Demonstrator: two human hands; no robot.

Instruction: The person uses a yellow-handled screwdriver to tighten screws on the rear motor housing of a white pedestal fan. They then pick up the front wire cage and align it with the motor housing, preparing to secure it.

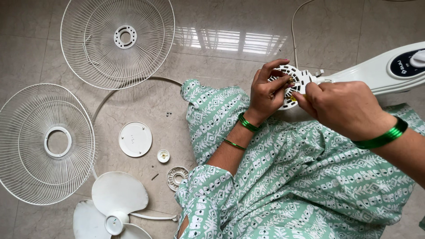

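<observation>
Over the lap, near the top right, sits a white fan motor housing (297, 84), round and slotted with vents, joined to a white fan body (372, 73) bearing a dark oval control panel (406, 63). Left hand (268, 90) curls over the housing's face, fingers bent and gripping it. Right hand (341, 106) pinches narrow at the housing's edge, perhaps on a small yellowish tool, though this is unclear. Lying on the tiled floor (212, 62) are two wire fan guards (117, 42), a fan blade (116, 201) and a round white cap (135, 139).

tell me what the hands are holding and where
Left hand grips the white vented fan motor housing by its round rim; right hand pinches something small against it, unclear what.
</observation>
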